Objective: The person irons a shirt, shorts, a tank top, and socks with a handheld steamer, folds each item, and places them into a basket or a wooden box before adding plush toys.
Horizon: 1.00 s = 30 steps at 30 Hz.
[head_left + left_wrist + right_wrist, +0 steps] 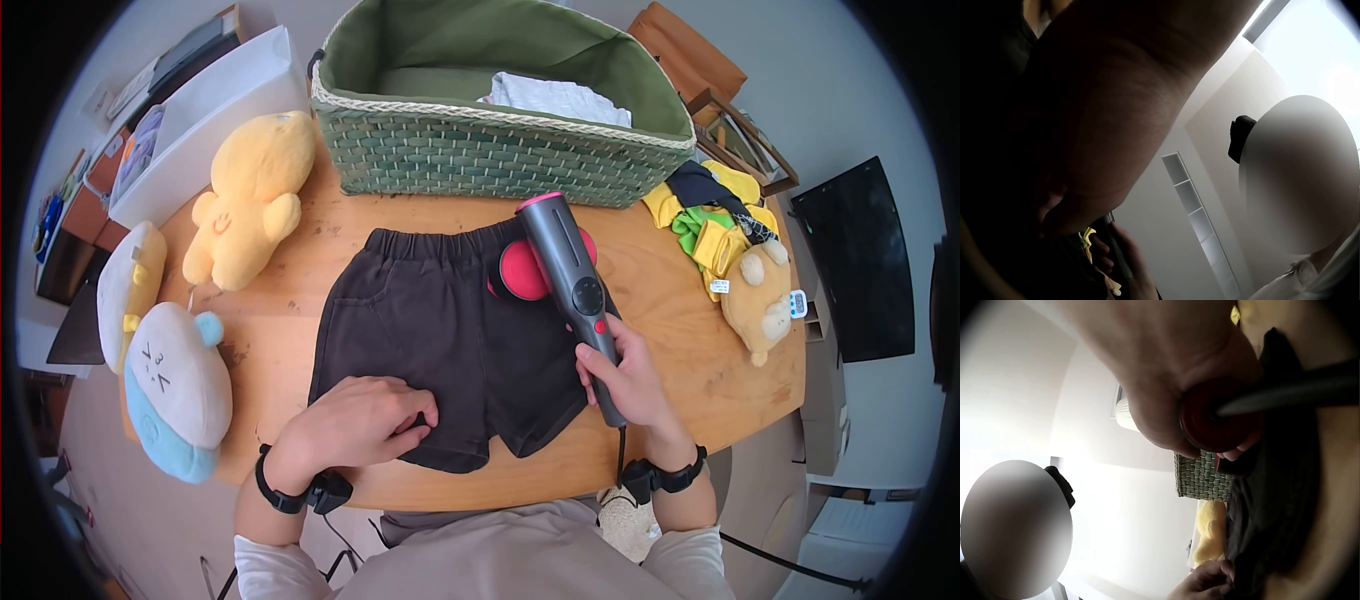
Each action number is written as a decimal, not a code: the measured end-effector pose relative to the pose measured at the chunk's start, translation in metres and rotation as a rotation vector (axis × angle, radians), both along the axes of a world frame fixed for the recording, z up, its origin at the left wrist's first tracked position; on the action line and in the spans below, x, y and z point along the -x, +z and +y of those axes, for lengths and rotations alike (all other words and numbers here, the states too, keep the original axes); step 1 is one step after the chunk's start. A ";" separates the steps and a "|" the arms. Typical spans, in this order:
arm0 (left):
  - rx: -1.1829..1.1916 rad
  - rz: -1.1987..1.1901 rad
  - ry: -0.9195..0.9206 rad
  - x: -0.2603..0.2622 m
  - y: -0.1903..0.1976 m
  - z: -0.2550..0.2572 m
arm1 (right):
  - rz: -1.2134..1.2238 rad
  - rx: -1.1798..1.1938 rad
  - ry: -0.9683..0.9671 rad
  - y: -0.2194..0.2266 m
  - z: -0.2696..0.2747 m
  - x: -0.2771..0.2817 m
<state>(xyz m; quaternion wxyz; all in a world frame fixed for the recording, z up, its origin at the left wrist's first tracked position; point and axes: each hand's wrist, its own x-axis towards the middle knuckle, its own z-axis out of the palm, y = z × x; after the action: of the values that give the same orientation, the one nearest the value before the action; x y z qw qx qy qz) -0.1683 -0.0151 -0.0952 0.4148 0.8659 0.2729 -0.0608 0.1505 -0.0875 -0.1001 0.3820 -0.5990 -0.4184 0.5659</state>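
Observation:
Black shorts lie flat on the wooden table, waistband toward the basket. My right hand grips the handle of a grey and pink handheld garment steamer with a red round part at its side. The steamer lies over the right half of the shorts, its head near the waistband. In the right wrist view the red end of its handle shows, with the cord coming out. My left hand rests on the lower left leg of the shorts, fingers loosely bent, fingertips partly hidden. The left wrist view is mostly dark.
A green woven basket with folded light cloth stands at the back. Plush toys sit on the left, another plush and a pile of yellow, green and dark clothes on the right. The steamer's cord drops over the front edge.

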 end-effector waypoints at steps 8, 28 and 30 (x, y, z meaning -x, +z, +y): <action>0.000 0.015 0.000 0.001 -0.004 -0.001 | -0.120 0.050 0.052 0.007 -0.026 0.007; -0.004 -0.037 0.005 -0.002 -0.001 -0.001 | -0.185 0.307 0.090 0.040 -0.153 -0.062; 0.055 -0.055 -0.025 0.001 0.000 0.003 | -0.099 0.215 0.054 0.038 -0.152 -0.055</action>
<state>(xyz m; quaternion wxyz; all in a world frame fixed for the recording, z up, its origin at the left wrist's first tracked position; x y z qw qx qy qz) -0.1694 -0.0123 -0.0954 0.4452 0.8588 0.2488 -0.0495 0.2052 -0.2392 -0.0625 0.2789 -0.6523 -0.3897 0.5872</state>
